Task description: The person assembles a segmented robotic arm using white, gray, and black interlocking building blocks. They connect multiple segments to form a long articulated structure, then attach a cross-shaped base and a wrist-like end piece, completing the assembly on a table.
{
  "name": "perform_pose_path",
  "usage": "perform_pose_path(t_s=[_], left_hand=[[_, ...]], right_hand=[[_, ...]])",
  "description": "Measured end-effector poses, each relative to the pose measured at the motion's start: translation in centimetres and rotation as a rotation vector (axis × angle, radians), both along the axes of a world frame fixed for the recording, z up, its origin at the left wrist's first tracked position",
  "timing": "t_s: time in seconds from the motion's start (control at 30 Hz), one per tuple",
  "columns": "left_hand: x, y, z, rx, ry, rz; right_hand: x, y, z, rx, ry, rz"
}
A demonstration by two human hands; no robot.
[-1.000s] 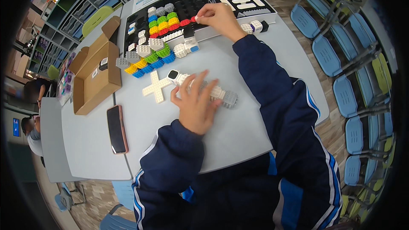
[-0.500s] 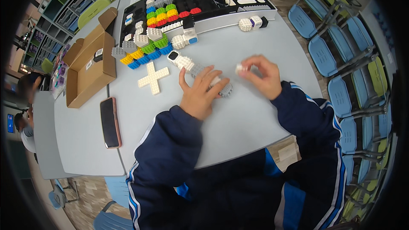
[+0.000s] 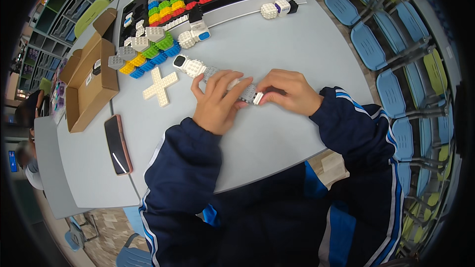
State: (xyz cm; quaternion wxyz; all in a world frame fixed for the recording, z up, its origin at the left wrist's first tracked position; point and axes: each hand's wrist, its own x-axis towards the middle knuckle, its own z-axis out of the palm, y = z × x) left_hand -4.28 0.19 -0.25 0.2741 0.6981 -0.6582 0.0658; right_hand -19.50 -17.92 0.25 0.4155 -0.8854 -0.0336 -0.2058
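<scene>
A row of joined white and grey building blocks (image 3: 194, 67) slants across the table, with a dark-faced white block at its far left end. My left hand (image 3: 217, 100) is closed around the grey near end of this row and covers part of it. My right hand (image 3: 289, 92) pinches a small white block (image 3: 258, 98) between thumb and fingers, against the row's near right end. Whether the two are locked together cannot be made out. To the left lies a flat cream cross-shaped piece (image 3: 160, 86).
Behind the row stand stacked coloured blocks (image 3: 148, 57) and a white block with a blue face (image 3: 201, 30). A black parts tray (image 3: 227, 0) fills the back. At left are an open cardboard box (image 3: 94, 96) and a phone (image 3: 117, 144). Blue chairs (image 3: 368, 49) line the right.
My right hand has brought the small white block left and down to the row's end. My left hand stays on the row. The whole view has shifted slightly.
</scene>
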Motion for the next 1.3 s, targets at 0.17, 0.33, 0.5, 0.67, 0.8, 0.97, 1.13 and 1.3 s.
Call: perform_pose_path(t_s=[0.17, 0.33, 0.5, 0.67, 0.8, 0.97, 1.13, 1.3], left_hand=[[0.2, -0.2, -0.2, -0.014, -0.005, 0.022], [0.0, -0.7, -0.2, -0.031, 0.013, 0.006], [0.2, -1.4, -0.3, -0.112, 0.046, -0.103], [0.0, -1.8, -0.3, -0.201, 0.197, -0.172], [-0.3, -2.0, -0.1, -0.218, 0.226, -0.171], [-0.3, -2.0, -0.4, -0.223, 0.264, -0.159], [-1.0, -1.6, -0.6, -0.225, 0.258, -0.041], [-0.9, -1.4, -0.1, -0.149, 0.141, 0.058]], right_hand=[[0.5, 0.6, 0.1, 0.052, 0.028, -0.046], [0.7, 0.9, 0.0, 0.005, 0.018, -0.060], [1.1, 1.1, -0.3, 0.122, 0.033, -0.005], [1.0, 1.1, 0.4, -0.010, 0.048, 0.052], [0.9, 1.2, -0.2, -0.016, -0.013, 0.048], [1.1, 1.2, -0.5, -0.056, -0.049, 0.036], [2.2, -0.3, -0.4, -0.090, -0.012, 0.100], [2.6, -3.3, 0.2, -0.157, -0.118, 0.014]])
